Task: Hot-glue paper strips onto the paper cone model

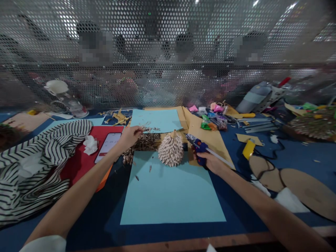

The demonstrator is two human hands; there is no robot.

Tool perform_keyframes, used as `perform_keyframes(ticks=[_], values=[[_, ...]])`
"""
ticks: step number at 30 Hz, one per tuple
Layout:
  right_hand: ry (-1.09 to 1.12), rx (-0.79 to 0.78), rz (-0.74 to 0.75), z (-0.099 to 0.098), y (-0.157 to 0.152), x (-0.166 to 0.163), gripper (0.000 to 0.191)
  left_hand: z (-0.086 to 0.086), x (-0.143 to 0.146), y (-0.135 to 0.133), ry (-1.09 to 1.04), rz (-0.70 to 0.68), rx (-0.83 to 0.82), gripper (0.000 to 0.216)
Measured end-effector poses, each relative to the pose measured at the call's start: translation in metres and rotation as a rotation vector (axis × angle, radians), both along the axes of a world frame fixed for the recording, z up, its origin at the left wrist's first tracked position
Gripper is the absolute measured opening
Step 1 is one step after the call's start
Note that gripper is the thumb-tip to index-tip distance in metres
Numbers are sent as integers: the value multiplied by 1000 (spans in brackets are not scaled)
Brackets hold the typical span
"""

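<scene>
My right hand is wrapped round a blue glue gun, with a long pale glue stick jutting from its back. Its nozzle points toward a cone-shaped craft piece covered in overlapping pale scales, which stands upright on a light blue sheet. My left hand has its fingertips pinched together at a heap of small dark, husk-like pieces. Whatever is between those fingers is too small to make out. More such pieces lie on a second blue sheet behind, and a few are scattered on the front sheet.
Left are a striped cloth, a phone and a red sheet. Right are a yellow cutter, brown discs, a bottle and colourful packets. A perforated metal screen closes the back, with people beyond.
</scene>
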State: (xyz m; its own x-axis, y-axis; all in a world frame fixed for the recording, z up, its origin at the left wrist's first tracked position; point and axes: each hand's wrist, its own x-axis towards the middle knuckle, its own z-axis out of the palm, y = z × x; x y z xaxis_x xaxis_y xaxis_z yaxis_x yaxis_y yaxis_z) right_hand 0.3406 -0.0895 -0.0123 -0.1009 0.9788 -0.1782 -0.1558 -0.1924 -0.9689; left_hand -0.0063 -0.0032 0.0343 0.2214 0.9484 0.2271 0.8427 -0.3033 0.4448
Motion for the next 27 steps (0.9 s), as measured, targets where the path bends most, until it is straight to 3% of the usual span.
perform_keyframes(ticks=[9, 15, 27], values=[[8, -2, -12, -4, 2, 1, 28, -15, 16, 2, 172, -111, 73, 29], [51, -17, -26, -1, 1, 0, 28, -26, 29, 0, 252, -77, 99, 25], [28, -5, -8, -2, 1, 1, 25, -25, 15, 9, 0, -34, 67, 25]])
